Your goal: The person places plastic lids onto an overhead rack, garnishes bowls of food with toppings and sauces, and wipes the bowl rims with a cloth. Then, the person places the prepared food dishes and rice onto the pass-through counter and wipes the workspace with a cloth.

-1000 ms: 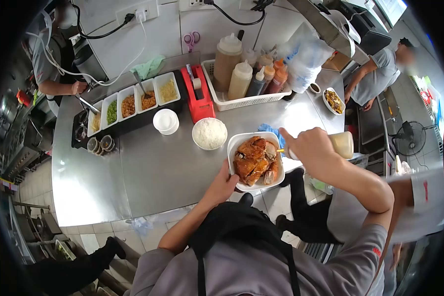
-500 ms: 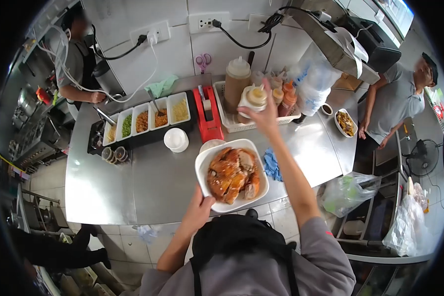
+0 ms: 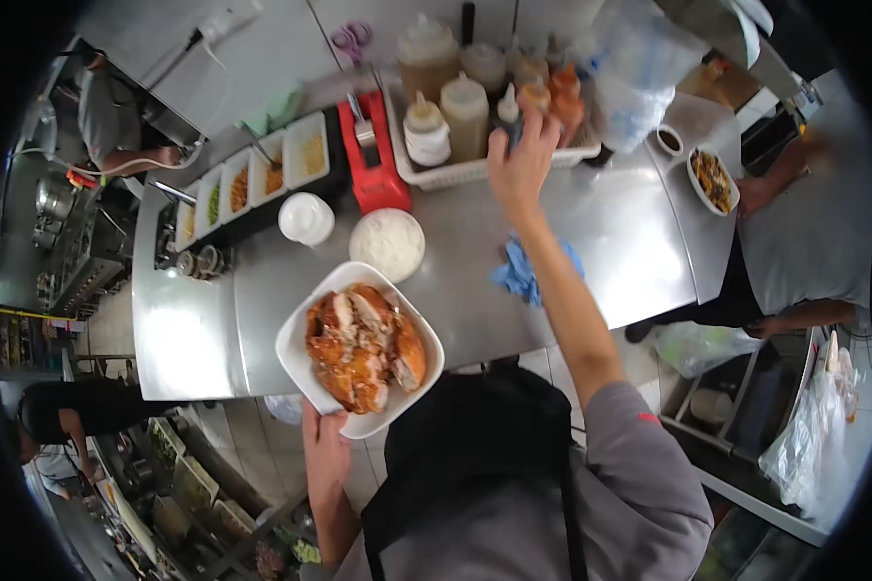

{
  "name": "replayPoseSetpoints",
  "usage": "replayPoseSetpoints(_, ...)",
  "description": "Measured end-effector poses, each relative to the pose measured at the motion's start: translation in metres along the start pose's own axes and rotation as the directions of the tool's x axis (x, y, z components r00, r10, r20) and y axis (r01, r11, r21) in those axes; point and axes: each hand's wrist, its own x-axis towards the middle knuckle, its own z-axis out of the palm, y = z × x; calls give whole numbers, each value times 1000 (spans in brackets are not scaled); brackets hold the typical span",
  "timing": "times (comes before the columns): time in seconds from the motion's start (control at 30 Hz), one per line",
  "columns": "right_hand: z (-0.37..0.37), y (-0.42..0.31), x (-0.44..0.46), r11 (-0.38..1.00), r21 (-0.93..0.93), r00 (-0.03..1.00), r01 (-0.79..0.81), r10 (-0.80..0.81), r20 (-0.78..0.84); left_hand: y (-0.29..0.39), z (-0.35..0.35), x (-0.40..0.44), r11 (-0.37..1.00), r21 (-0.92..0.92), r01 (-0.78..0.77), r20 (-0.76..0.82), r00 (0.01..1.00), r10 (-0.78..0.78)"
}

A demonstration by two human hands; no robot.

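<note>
My left hand (image 3: 327,436) grips the near rim of a white square bowl (image 3: 295,363), tilted toward me above the table's front edge. Chopped roast poultry (image 3: 363,349) with glossy brown skin fills it. Over at the white basket (image 3: 499,172), my right hand (image 3: 525,160) has its thumb and fingers around a dark squeeze bottle (image 3: 510,124) with a pale nozzle; the fingers partly hide it. A white-banded squeeze bottle (image 3: 426,136) and a pale one (image 3: 465,111) stand left of that hand. Orange-red bottles (image 3: 567,102) are just right of it.
A bowl of rice (image 3: 388,244) sits beyond the poultry, near a red tape dispenser (image 3: 376,160) and white lidded cups (image 3: 306,219). Topping trays (image 3: 305,150) line the left. A blue cloth (image 3: 528,271) lies under my right forearm. At right, a person (image 3: 814,213) stands by a food dish (image 3: 713,180).
My right hand has left the white-banded bottle, now at the basket's left, and moved to a dark bottle. The bowl of poultry has shifted left and nearer; the rice is uncovered to view.
</note>
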Motion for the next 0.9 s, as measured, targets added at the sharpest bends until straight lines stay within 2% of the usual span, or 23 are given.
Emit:
replayPoseSetpoints(0.03,-3,15,5,996,-88,1000,5,-3,20,-2,3,-3,1000,-1,21,-20,1000,-21)
replayPoseSetpoints(0.07,-7,25,5,995,-95,987,-30,45,153,-2,9,-5,999,-6,33,-36,999,-34)
replayPoseSetpoints(0.1,-7,29,5,997,-55,976,-51,62,209,-3,13,-6,999,-12,37,-49,998,-38)
replayPoseSetpoints(0.17,-7,28,1,993,-92,966,-80,100,238,-13,17,-2,999,-1,44,9,999,-44)
replayPoseSetpoints(0.27,-8,24,-2,986,-149,980,-69,95,173,-20,34,3,997,13,74,91,993,-75)
replayPoseSetpoints(0.37,-1,28,-7,979,76,950,-192,165,266,-26,55,10,994,42,102,113,988,-106)
replayPoseSetpoints(0.4,-2,30,-8,979,125,960,-158,123,253,-25,59,14,991,58,119,170,977,-128)
replayPoseSetpoints(0.47,-17,25,3,970,231,978,-72,24,206,-29,64,20,992,103,73,181,979,-90)
replayPoseSetpoints(0.5,-26,19,11,956,291,987,37,-81,140,-30,68,21,991,120,51,185,980,-73)
replayPoseSetpoints(0.57,-47,9,33,882,464,966,86,-188,178,-26,76,22,991,119,66,184,979,-87)
replayPoseSetpoints(0.63,-91,-15,65,881,429,792,202,-404,458,-22,79,25,988,145,56,212,973,-86)
replayPoseSetpoints(0.67,-106,-20,74,885,443,650,144,-423,631,-20,81,27,986,161,45,230,970,-81)
replayPoseSetpoints(0.77,-136,-34,78,820,464,254,335,-553,794,-17,86,30,981,194,3,264,963,-55)
replayPoseSetpoints(0.83,-152,-46,75,774,439,53,457,-516,855,-20,86,32,975,220,-11,253,966,-46)
replayPoseSetpoints(0.9,-154,-51,69,686,453,-15,570,-543,840,-20,87,34,957,288,-14,242,969,-58)
